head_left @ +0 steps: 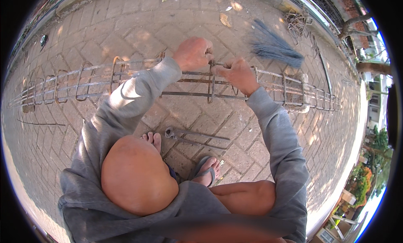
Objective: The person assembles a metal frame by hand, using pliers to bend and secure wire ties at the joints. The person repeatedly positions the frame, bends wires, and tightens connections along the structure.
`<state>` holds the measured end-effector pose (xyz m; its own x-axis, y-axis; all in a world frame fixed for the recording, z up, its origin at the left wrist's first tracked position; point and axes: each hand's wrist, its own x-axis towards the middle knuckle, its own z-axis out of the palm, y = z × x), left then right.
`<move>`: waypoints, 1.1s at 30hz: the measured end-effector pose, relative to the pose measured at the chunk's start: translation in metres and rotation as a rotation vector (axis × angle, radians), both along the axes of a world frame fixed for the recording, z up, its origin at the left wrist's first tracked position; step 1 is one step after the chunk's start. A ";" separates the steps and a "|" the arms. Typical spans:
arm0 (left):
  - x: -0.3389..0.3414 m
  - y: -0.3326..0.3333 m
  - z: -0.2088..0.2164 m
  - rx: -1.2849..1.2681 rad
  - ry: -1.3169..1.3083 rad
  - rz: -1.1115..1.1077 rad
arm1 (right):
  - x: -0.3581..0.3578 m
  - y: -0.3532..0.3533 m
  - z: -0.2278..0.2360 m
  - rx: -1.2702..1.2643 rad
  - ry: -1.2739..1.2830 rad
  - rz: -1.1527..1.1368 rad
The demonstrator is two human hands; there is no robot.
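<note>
A long cage of rusty steel bars with square stirrups stretches across in front of me. My left hand is closed in a pinch over the far bar, by the top of one stirrup. My right hand also pinches at that joint, just right of the left hand. Whatever the fingertips grip is too small or hidden to name. Between my feet and the cage, a pair of pincers lies on the paving, handles pointing right.
Beyond my right hand lies a fanned bundle of thin grey wire. Farther right are a tangle of bent rods and a dark loose rod. A pale block stands at the cage's right end. Another thin rod lies at left.
</note>
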<state>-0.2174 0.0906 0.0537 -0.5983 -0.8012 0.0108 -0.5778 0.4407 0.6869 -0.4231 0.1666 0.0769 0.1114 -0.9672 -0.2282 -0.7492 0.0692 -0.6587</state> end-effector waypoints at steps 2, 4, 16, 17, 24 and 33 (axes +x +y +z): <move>-0.004 -0.001 -0.003 -0.027 0.014 -0.029 | 0.009 0.005 -0.006 -0.116 0.105 0.025; -0.009 0.000 -0.005 -0.025 0.031 -0.024 | 0.017 0.010 -0.012 -0.231 0.145 0.044; -0.038 0.080 -0.027 0.010 0.467 0.581 | 0.019 0.021 -0.023 -0.267 -0.016 -0.002; -0.039 0.083 -0.029 -0.046 0.458 0.580 | 0.015 0.020 -0.022 -0.193 -0.094 0.014; -0.042 0.087 -0.030 -0.297 0.301 0.488 | -0.020 0.003 -0.003 0.000 -0.153 0.069; -0.044 0.068 -0.031 -0.227 0.261 0.341 | -0.012 -0.025 0.007 -0.319 0.012 0.418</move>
